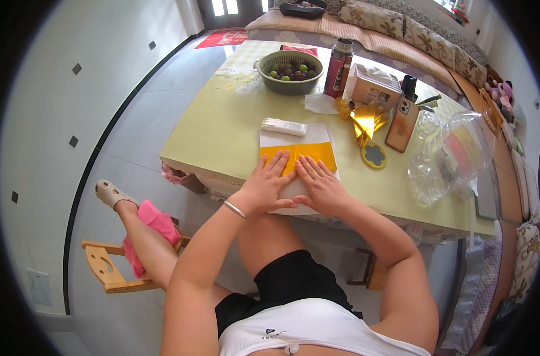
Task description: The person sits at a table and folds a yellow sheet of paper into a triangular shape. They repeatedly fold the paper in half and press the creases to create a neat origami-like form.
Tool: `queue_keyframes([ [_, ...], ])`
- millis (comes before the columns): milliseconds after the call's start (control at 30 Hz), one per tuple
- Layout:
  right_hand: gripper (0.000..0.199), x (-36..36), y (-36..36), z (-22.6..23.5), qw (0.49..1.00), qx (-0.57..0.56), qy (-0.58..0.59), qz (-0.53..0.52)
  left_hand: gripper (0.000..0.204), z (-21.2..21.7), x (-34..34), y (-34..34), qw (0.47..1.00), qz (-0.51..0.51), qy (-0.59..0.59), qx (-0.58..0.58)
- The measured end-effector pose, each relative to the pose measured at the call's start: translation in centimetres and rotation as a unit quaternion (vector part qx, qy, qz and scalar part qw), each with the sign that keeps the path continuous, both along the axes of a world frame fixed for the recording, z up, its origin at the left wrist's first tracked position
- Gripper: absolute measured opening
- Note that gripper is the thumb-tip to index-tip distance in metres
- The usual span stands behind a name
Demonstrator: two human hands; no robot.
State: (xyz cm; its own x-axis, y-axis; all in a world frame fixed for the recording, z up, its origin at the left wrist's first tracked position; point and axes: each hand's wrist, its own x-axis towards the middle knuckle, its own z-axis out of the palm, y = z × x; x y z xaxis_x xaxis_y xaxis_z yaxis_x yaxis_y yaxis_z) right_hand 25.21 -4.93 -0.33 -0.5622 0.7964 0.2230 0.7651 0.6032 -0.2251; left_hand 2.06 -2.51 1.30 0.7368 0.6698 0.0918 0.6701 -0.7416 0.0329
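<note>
A strip of shiny golden-yellow paper (317, 153) lies on white paper (270, 137) at the table's near edge. My left hand (267, 183) rests flat across the strip's left half, fingers stretched out. Beside it, my right hand (318, 183) presses flat on the right half with its fingers extended. The two index fingers almost meet at the middle, and the thumbs point toward each other over the white sheet. Just beyond the strip lies a white oblong object (283, 126), perhaps a glue tape dispenser. Farther right are folded gold foil pieces (368, 120).
Behind stand a basket (289, 86) of grapes, a red thermos (339, 68) and a tissue box (375, 86). A phone (402, 124), a yellow-rimmed round mirror-like piece (374, 155) and a large clear plastic bottle (451, 157) lie to the right. A wooden chair (112, 267) stands at the lower left.
</note>
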Motion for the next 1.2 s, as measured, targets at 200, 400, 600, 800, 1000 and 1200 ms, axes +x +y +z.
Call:
queue_keyframes([
  [200,0.091,6.4,-1.1,2.0,0.988,-0.103,-0.071,-0.085,0.092,-2.7,-5.1,-0.9,0.997,0.068,-0.031,0.020],
  [400,0.039,5.6,1.9,2.6,0.925,-0.087,0.350,-0.121,0.065,-0.5,-4.5,4.5,0.928,0.139,-0.343,-0.045],
  [600,0.068,3.3,5.2,1.4,0.786,-0.337,0.474,-0.210,0.061,1.0,-1.9,8.3,0.939,0.234,-0.190,-0.168],
  [800,0.076,3.8,5.2,0.2,0.750,-0.343,0.525,-0.211,0.033,0.7,-1.7,8.1,0.902,0.261,-0.282,-0.198],
  [1000,0.043,3.6,4.2,0.6,0.680,-0.350,0.616,-0.190,0.005,-0.1,-1.3,4.2,0.695,0.289,-0.570,-0.330],
  [1200,0.017,4.3,4.1,1.4,0.650,-0.360,0.630,-0.223,0.007,0.1,-1.1,2.0,0.613,0.310,-0.630,-0.363],
])
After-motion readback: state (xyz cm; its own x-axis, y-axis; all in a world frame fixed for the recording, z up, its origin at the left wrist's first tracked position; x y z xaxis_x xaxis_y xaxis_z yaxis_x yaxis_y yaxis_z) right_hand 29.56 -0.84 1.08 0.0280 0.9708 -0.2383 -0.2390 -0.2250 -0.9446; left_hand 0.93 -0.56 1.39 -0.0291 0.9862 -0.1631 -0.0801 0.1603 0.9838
